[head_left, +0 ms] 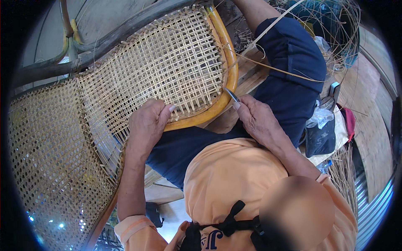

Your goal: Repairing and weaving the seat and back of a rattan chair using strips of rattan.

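Note:
A chair seat or back of woven cane [167, 58] lies tilted across my lap, framed by a glossy yellow-brown curved rim [232, 58]. At the rim's near edge, my left hand [148, 123] is closed, thumb pressed to the curled fingers; whatever it grips is hidden. My right hand [259, 119] pinches a slim, pointed metal tool [231, 94], whose tip meets the rim's near right corner. Between the hands, the strip ends form a loose, open edge along the rim. A long loose cane strand [284, 72] runs from the weave over my right leg.
Finer holed cane weave [54, 154] fills the left side. A dark curved pole [104, 42] runs behind the weave. Tangled cane strands [335, 25] pile at the far right. A plastic bag [320, 117], a dark pouch [321, 138] and a bundle of thin canes [343, 175] lie right.

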`<state>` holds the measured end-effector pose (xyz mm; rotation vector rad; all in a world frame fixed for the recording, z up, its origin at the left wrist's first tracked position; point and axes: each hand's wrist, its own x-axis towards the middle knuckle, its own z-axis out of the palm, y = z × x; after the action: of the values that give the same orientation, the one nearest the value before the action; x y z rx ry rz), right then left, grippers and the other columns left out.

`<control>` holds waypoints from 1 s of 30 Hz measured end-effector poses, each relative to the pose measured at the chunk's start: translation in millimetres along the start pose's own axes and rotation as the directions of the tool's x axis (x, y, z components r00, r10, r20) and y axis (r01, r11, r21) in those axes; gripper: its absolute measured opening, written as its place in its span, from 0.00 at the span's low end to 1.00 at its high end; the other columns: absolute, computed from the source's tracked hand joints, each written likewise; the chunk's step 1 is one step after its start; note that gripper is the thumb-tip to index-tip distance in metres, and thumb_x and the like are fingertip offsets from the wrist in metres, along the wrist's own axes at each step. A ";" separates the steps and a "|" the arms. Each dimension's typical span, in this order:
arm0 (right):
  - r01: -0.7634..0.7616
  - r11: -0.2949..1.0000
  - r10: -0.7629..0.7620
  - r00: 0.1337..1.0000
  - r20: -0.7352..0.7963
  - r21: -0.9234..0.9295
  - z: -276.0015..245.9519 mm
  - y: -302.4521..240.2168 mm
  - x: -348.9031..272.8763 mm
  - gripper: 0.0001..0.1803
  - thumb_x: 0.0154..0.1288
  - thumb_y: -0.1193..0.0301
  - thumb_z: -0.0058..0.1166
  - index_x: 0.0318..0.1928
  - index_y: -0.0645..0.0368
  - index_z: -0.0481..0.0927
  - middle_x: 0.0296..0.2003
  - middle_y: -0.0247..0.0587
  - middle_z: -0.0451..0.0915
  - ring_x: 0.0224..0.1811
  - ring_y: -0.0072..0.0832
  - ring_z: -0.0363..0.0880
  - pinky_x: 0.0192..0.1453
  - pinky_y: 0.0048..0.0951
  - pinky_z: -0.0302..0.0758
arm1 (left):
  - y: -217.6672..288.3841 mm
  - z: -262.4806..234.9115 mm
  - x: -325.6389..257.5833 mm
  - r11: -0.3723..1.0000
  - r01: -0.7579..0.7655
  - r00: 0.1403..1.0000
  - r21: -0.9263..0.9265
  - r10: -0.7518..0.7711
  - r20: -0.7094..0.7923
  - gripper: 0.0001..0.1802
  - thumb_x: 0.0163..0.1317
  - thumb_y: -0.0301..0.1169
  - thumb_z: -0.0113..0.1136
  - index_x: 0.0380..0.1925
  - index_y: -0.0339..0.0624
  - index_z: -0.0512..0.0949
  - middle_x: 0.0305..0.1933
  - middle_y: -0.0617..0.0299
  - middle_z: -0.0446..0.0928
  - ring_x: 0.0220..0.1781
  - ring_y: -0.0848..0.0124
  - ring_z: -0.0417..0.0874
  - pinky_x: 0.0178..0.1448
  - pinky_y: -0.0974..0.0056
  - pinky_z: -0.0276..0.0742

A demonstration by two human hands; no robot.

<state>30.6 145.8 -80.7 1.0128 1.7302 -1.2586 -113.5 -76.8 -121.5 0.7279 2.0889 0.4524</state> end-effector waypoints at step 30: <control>0.529 0.474 -0.558 0.799 0.225 -0.704 -44.0 -34.5 31.9 0.07 0.60 0.70 0.49 0.30 0.61 0.73 0.21 0.48 0.74 0.28 0.46 0.77 0.33 0.40 0.74 | -6.6 -5.3 0.7 0.993 -0.061 0.995 -0.102 0.068 0.074 0.15 0.62 0.36 0.56 0.22 0.37 0.73 0.25 0.52 0.70 0.29 0.53 0.74 0.34 0.54 0.70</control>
<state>-18.9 186.6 -86.6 -0.0467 2.4013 -0.6901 -120.3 -81.6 -122.5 0.7444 1.9610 0.5519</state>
